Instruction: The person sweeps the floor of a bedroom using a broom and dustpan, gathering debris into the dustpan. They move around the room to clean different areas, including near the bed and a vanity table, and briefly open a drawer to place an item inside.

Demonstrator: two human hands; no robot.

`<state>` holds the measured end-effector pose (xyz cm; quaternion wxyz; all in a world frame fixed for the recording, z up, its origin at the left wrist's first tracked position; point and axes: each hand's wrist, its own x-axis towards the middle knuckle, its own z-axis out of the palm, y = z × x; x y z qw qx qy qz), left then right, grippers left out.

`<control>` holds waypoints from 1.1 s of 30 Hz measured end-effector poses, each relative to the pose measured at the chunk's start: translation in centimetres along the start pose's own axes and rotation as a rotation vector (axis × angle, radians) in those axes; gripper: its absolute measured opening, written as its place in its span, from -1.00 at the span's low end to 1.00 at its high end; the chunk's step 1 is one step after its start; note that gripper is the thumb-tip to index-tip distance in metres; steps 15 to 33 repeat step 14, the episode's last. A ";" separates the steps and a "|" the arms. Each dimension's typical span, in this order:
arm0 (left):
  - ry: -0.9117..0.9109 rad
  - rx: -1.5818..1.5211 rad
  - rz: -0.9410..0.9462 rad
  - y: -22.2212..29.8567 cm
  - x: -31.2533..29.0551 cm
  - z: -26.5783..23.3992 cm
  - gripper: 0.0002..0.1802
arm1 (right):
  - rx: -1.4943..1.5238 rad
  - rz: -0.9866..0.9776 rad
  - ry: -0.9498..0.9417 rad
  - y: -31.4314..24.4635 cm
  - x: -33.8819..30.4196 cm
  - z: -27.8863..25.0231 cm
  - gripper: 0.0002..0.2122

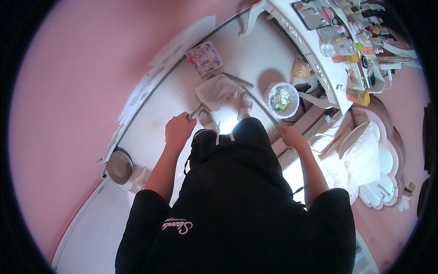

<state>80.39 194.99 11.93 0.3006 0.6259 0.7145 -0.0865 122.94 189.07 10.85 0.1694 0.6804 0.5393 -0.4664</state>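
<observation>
My left hand (179, 129) is closed around a short visible length of handle that leads to a whitish dustpan (214, 92) on the floor ahead of my feet. In my right hand (293, 137) is the grip of a broom (264, 108). Its thin stick slants away to the left, down to a dark narrow head (239, 81) by the dustpan's far right edge. Any dirt in the dustpan is too faint to make out. My feet, in sandals, stand just behind the dustpan.
A lined waste bin (282, 101) with crumpled tissues stands right of the broom stick. Against the pink wall leans or lies a colourful box (205, 59). A white dressing table (315, 55) crowded with bottles is at the upper right; a round brown stool (119, 167) sits left.
</observation>
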 end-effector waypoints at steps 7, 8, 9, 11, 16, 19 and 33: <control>0.021 0.132 0.205 -4.3 2.6 -2.5 -0.72 | -0.107 -0.236 0.252 0.6 -3.6 6.1 -0.62; 0.028 0.176 0.240 -5.4 2.7 -3.1 -0.73 | -0.155 -0.356 0.402 0.7 -3.8 6.5 -0.62; 0.036 0.220 0.276 -6.4 2.7 -3.7 -0.74 | 0.035 -0.148 0.282 1.0 -4.3 6.4 -0.62; 0.087 0.250 0.279 -8.2 2.0 -3.8 -0.74 | 0.401 0.256 0.025 -4.4 -7.8 0.9 -0.62; 0.106 0.320 0.219 -8.2 2.2 -3.2 -0.69 | 0.669 0.254 -0.031 -2.2 -9.4 0.5 -0.59; 0.106 0.320 0.219 -8.2 2.2 -3.2 -0.69 | 0.669 0.254 -0.031 -2.2 -9.4 0.5 -0.59; 0.106 0.320 0.219 -8.2 2.2 -3.2 -0.69 | 0.669 0.254 -0.031 -2.2 -9.4 0.5 -0.59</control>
